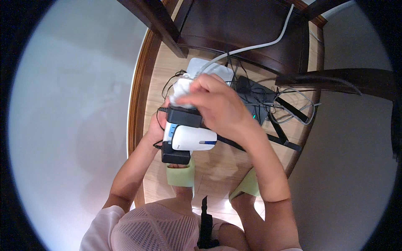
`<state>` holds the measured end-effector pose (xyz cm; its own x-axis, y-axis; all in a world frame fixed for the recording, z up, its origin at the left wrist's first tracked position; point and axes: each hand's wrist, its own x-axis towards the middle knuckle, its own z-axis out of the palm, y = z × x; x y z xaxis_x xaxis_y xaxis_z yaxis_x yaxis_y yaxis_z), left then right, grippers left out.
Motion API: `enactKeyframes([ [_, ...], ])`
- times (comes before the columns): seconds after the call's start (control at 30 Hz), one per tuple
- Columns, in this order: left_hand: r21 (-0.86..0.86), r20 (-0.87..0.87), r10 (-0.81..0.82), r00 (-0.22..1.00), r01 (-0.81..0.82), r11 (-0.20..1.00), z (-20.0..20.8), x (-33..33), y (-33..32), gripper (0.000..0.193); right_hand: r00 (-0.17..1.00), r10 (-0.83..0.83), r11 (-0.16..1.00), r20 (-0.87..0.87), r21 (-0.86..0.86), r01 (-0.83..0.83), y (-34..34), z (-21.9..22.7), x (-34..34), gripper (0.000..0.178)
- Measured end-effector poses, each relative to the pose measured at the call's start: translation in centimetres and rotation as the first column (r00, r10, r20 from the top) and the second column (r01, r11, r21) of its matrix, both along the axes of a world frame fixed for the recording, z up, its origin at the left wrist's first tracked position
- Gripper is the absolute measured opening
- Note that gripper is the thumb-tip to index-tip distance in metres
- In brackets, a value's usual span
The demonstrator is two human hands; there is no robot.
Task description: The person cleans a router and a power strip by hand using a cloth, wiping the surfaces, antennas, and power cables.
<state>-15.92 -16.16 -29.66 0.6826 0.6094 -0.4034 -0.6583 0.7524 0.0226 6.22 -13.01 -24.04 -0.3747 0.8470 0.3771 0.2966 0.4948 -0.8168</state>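
My left hand grips a white power strip with blue socket faces from its left side, its fingers partly hidden behind the strip. A black power adapter, a rounded white plug-in device and a second black adapter sit on the strip one below another. At the strip's far end, my right hand pinches a crumpled white tissue against or just above it. The fingertips are slightly blurred, and I cannot tell exactly where the tissue touches.
Beyond my hands, a white box and a black device with a green light lie among tangled cables. A thick grey cable runs toward a dark wooden panel. Wooden legs and a pale wall flank the floor.
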Motion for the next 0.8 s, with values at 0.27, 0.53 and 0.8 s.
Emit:
enactKeyframes([
  [0.27, 0.109, -0.017, -0.077, 0.997, 0.078, 0.991, 1.4, 0.7, 1.4, 0.075, 0.937, -0.347, 0.893, 0.035, -0.294, 0.342, -3.5, -0.3, 4.0, 0.03],
  [0.53, 0.054, -0.339, 0.03, 0.94, -0.012, 0.998, -1.5, -2.0, 0.0, 0.051, 0.986, -0.101, 0.948, -0.134, -0.314, 0.055, -2.8, -1.4, 1.9, 0.029],
  [0.8, 0.067, -0.057, -0.128, 0.99, 0.132, 0.989, 0.9, 1.2, 0.8, 0.078, 0.857, -0.458, 0.844, -0.238, -0.421, 0.334, -3.2, -2.5, 1.5, 0.033],
])
